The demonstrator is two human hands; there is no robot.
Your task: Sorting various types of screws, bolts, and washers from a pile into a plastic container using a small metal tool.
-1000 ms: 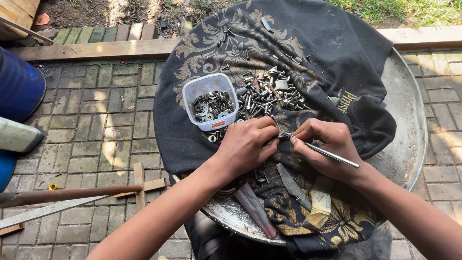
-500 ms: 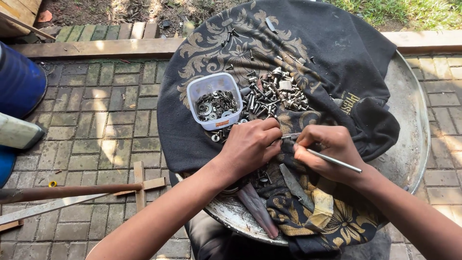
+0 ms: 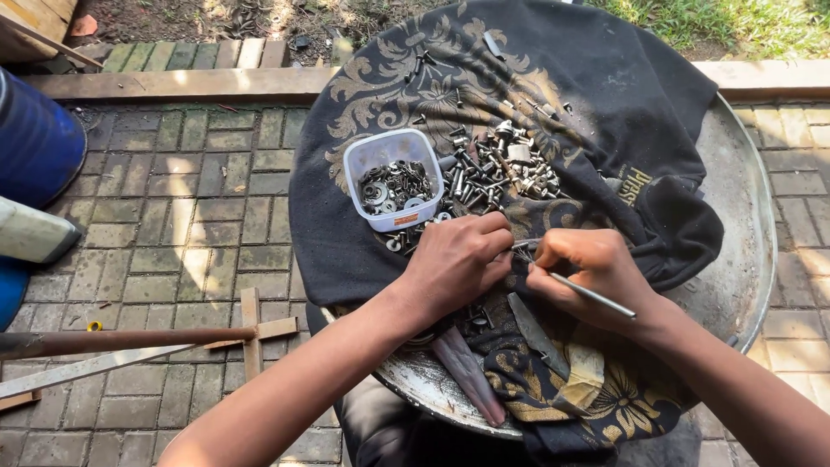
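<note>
Head view, looking straight down. Both forearms enter from the bottom edge and converge near frame centre over a round metal tray (image 3: 743, 216) draped with a black cloth (image 3: 622, 130) bearing a gold ornamental print.

Left hand (image 3: 454, 264): forearm runs up from lower left, wrist straight, palm down, back of hand to the camera. Fingers are curled inward and bunched at the tips, which sit close to the right hand's fingertips. Something small appears pinched there, but the knuckles hide it; whether the left fingers are closed on a part, I cannot tell.

Right hand (image 3: 592, 272): forearm comes in from lower right, wrist bent slightly, thumb and fingers closed around a thin metal rod (image 3: 592, 296). The rod slants from the fingertips down and right across the back of the hand; its front tip meets the left fingertips.

The two hands are together, nearly touching, just below a pile of bolts and nuts (image 3: 497, 173) on the cloth. A clear plastic tub (image 3: 393, 177) holding washers and rings stands at the pile's left, just above the left hand.

Surroundings: brick paving (image 3: 190, 216) to the left of the tray, a blue drum (image 3: 35, 143) at the left edge, and wooden battens (image 3: 138, 342) lying on the bricks at lower left.
</note>
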